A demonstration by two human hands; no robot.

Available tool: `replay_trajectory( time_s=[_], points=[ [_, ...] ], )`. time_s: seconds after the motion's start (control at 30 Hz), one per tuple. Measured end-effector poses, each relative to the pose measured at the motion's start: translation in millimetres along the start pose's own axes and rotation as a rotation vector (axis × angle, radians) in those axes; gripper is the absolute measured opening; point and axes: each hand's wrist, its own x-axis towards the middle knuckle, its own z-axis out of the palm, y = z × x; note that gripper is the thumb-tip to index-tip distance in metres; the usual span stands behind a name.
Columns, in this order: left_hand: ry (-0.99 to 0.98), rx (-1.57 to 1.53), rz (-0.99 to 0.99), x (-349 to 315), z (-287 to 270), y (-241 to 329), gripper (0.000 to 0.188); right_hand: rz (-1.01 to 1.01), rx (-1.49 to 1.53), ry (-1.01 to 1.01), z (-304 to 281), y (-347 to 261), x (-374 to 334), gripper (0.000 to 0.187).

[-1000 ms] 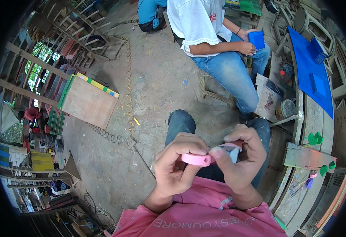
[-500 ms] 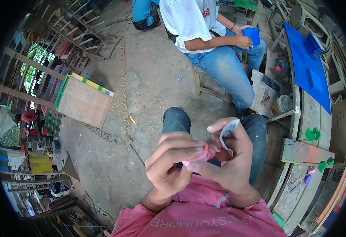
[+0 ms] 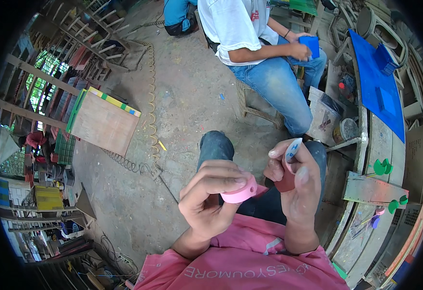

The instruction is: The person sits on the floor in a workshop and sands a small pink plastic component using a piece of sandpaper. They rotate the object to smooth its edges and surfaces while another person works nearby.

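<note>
My left hand pinches a small pink disc-like piece between thumb and fingers, above my lap. A small dark hole shows in its edge, and a pointed pink part juts out on its right side. A short way to the right, my right hand is closed on a bent piece of sandpaper, reddish on one face and pale with blue print on the back. The two hands are apart, and the sandpaper does not touch the pink piece.
To the right runs a wooden bench with green discs on sticks and a blue sheet. Ahead, a seated person handles a blue block. Boards and a coiled hose lie at left.
My right hand has drawn away to the right from the pink piece, taking the sandpaper along. My left hand stays nearly in place, and more of the pink piece is visible.
</note>
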Motion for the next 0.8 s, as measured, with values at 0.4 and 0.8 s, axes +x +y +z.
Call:
replay_trajectory(
  time_s=[0.4,0.8],
  points=[
    [0.055,-0.011,0.088,0,1,1,0.025,-0.275,-0.495,0.021,10,3,-12,0.037],
    [0.040,-0.030,0.089,-1,5,-3,0.021,-0.287,-0.551,0.038,4,-3,-5,0.040]
  ],
)
